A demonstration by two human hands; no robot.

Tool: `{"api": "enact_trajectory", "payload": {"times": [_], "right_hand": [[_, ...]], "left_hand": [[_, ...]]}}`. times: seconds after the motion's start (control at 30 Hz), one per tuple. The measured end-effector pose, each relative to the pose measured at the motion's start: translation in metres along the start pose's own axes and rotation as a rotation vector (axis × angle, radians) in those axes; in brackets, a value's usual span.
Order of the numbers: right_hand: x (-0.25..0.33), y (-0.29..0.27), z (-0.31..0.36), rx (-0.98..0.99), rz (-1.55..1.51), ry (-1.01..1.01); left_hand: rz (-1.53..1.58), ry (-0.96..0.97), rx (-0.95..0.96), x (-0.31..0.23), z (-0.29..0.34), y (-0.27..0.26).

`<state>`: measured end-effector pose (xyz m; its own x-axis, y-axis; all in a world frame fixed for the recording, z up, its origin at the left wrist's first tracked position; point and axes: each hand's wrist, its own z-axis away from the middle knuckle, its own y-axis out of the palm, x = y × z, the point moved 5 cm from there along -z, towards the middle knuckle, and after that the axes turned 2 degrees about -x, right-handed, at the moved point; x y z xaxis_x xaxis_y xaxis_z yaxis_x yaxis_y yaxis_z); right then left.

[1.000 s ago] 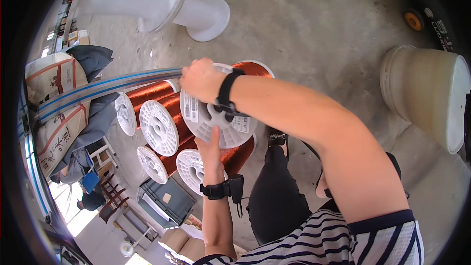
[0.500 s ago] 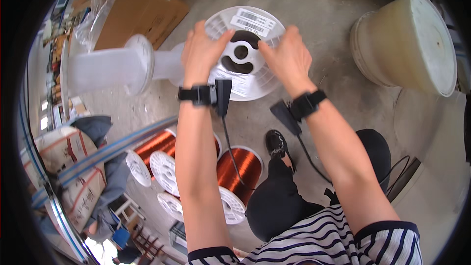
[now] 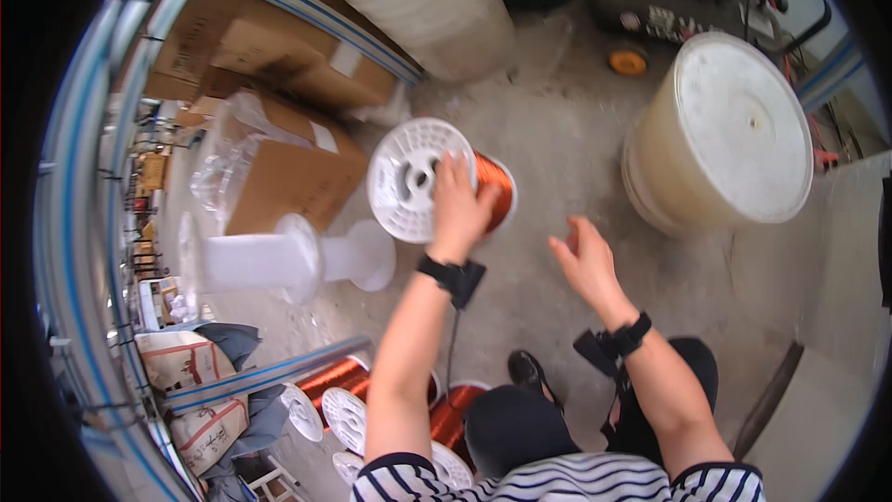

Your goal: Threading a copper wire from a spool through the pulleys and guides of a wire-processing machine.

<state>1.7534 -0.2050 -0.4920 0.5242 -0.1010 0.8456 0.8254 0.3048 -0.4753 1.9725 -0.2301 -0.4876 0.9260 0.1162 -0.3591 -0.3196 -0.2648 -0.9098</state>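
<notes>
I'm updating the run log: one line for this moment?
left hand: over wire spool, grip unclear | right hand: empty, open | pale drum: right side

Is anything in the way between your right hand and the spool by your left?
Nothing visible; grey floor shows between the right hand and the spool, which the left hand partly covers.

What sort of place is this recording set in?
Probably a workshop or factory storeroom: spools of copper-coloured wire lie on the bare grey floor, cardboard boxes stand nearby, and a dark machine with an orange wheel sits at the far side.
</notes>
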Motion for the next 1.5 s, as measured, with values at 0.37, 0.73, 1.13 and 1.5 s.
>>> {"api": "enact_trajectory", "payload": {"times": [0.37, 0.73, 1.13, 1.5], "right_hand": [[0.030, -0.041, -0.016, 0.120, -0.013, -0.110], [0.121, 0.071, -0.109, 0.192, 0.391, -0.640], [0.182, 0.223, -0.174, 0.312, 0.836, -0.864], [0.157, 0.153, -0.162, 0.240, 0.731, -0.664]], "left_hand": [[0.107, -0.277, 0.090, 0.012, 0.015, -0.025], [0.059, -0.590, -0.273, 0.105, 0.069, -0.056], [0.680, -0.751, -0.365, 0.128, 0.070, -0.023], [0.878, -0.673, -0.288, 0.098, 0.060, -0.022]]}}
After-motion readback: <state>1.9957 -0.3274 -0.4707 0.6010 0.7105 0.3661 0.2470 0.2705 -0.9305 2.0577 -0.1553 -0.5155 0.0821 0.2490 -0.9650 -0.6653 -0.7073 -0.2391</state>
